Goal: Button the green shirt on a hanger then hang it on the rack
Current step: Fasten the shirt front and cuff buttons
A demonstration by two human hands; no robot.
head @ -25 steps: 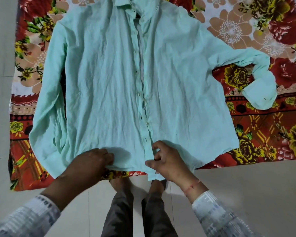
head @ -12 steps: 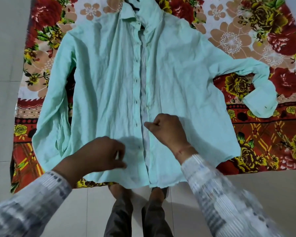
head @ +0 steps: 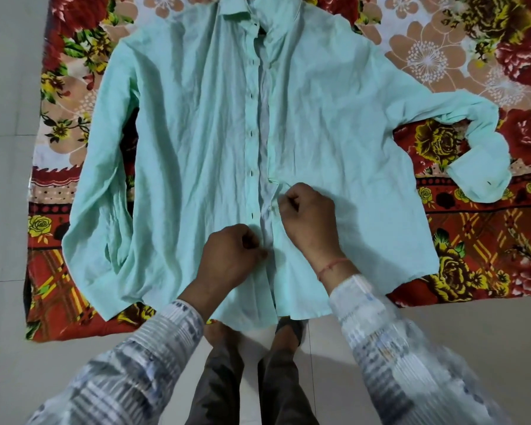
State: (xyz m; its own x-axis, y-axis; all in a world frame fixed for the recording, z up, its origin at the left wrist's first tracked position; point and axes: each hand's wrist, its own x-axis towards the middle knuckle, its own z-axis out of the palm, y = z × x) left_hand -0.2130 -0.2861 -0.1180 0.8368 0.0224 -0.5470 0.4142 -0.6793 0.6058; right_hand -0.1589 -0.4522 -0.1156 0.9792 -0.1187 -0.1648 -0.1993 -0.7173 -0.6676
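Head view:
- The green shirt (head: 196,148) lies flat, front up and wrinkled, on a red and cream flowered bedsheet (head: 472,72) spread over a pale tiled floor (head: 6,87).
- Its collar (head: 236,7) points away from the person, and its hem reaches the near edge of the sheet, just above the person's feet (head: 288,329).
- The front is open down the middle. The two edges lie close together, with a narrow strip of paler inner cloth showing between them.
- A row of small buttons (head: 252,133) runs down the edge on the person's left.
- The sleeve on the person's left lies straight down beside the body of the shirt. The sleeve on the right stretches outward and bends back, with its cuff (head: 478,176) resting on the sheet.
- The left hand (head: 230,259) sits low on the front with its fingers curled, pinching the buttoned edge of the shirt.
- The right hand (head: 310,216) is a little farther up, fingers curled, pinching the opposite edge of the shirt just beside the gap.
- The two hands are near each other but not touching.
- A thin red thread (head: 331,265) circles the right wrist above a patterned shirt sleeve (head: 380,332).
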